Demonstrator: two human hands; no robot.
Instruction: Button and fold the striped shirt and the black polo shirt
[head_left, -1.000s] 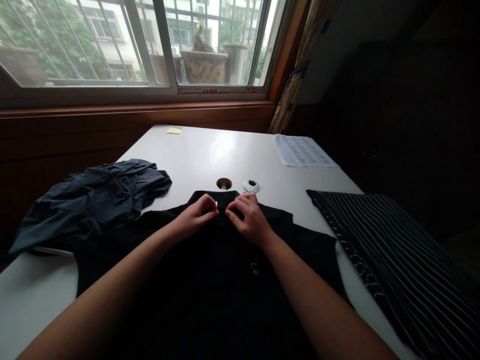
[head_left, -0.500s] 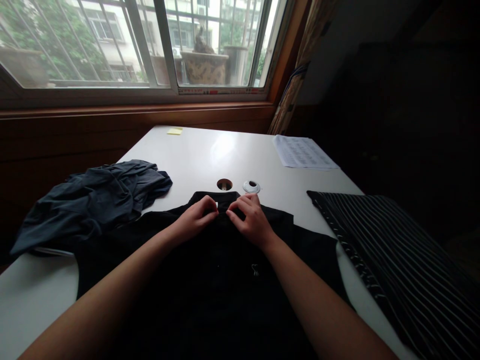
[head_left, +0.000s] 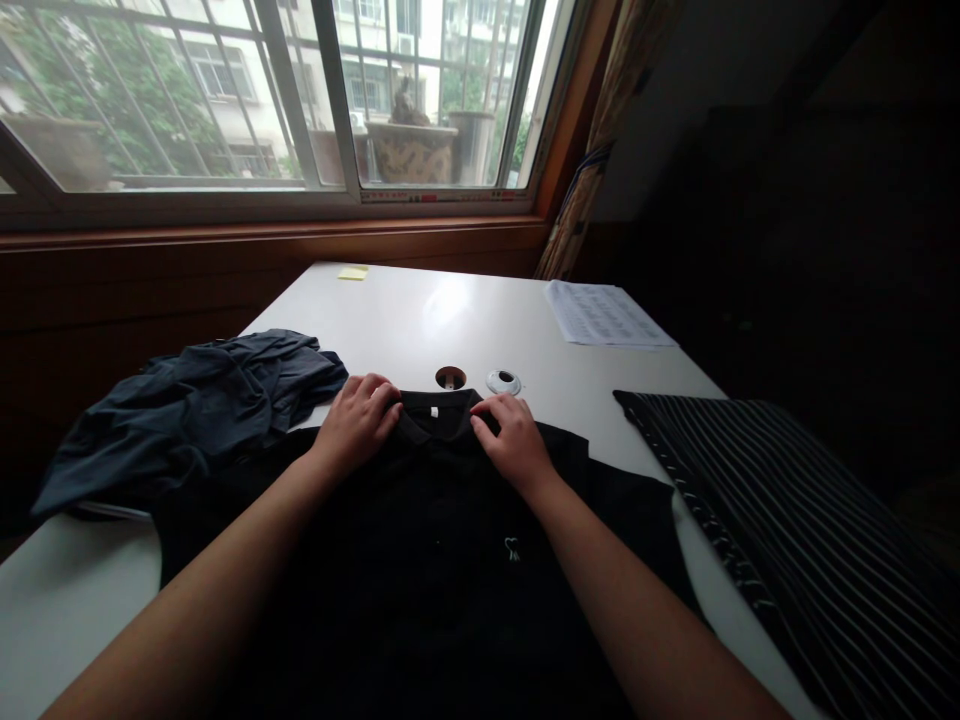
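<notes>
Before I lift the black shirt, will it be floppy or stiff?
The black shirt will probably hang floppy, since its cloth lies flat on the table. Its collar may hold shape better, as it frames a clear neck opening.

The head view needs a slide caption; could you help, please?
Left hand and right hand flank the collar of a black shirt.

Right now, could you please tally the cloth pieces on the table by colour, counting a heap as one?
Plain black: 1, the shirt
Black with pale stripes: 1, the striped cloth
Blue-grey: 1, the heap
Total: 3
</notes>
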